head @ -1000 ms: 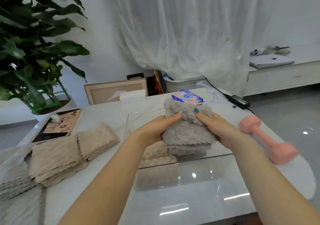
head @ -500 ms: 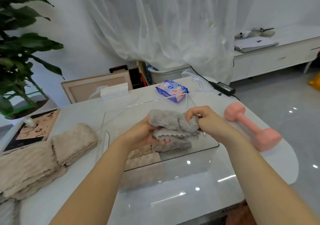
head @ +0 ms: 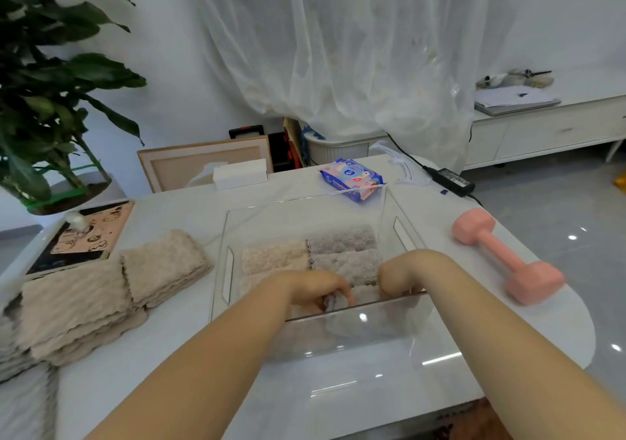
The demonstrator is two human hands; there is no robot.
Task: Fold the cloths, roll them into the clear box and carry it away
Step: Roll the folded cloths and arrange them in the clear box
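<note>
- Both hands reach down inside the clear box (head: pixel 372 334), close against its near wall and a little apart from each other.
- Left hand (head: pixel 315 287) has its fingers curled down over a grey cloth (head: pixel 330 304) and presses it to the bottom of the box.
- Right hand (head: pixel 394 282) bends sharply at the wrist. Its fingers are hidden below the rim, so I cannot tell whether it grips anything.
- That cloth is fluffy and bunched. Only a small patch shows between the fingers, with a grey blur behind the see-through wall.
- Further back in the box lie a beige roll (head: pixel 274 256) on the left and grey rolls (head: pixel 342 241) on the right, side by side.
- The box stands in the middle of the white table (head: pixel 338 405).
- Folded beige cloths (head: pixel 162 267) are stacked along the table's left edge, and a pink dumbbell (head: pixel 508 253) lies near its right edge.
- Half a second ago both hands held the grey cloth above the rim; now it is down in the box.
</note>
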